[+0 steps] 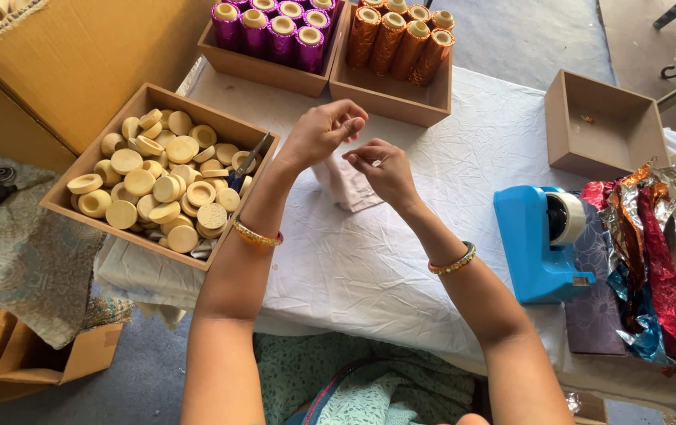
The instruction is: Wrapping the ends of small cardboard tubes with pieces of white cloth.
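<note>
My left hand (321,132) and my right hand (385,168) are raised close together above the white cloth-covered table (369,267), fingertips pinched and nearly touching. What they pinch is too small to make out. Under them lies a small pale folded cloth or paper (346,189). To the left, a wooden tray (66,201) holds several cream-coloured round discs (157,185), and scissors (250,160) rest on its right edge.
Two wooden boxes at the back hold purple foil-wrapped rolls (271,31) and copper foil-wrapped rolls (397,39). An empty wooden box (602,126), a blue tape dispenser (539,240) and coloured foil sheets (653,260) lie to the right. A large cardboard box (62,63) stands at the left.
</note>
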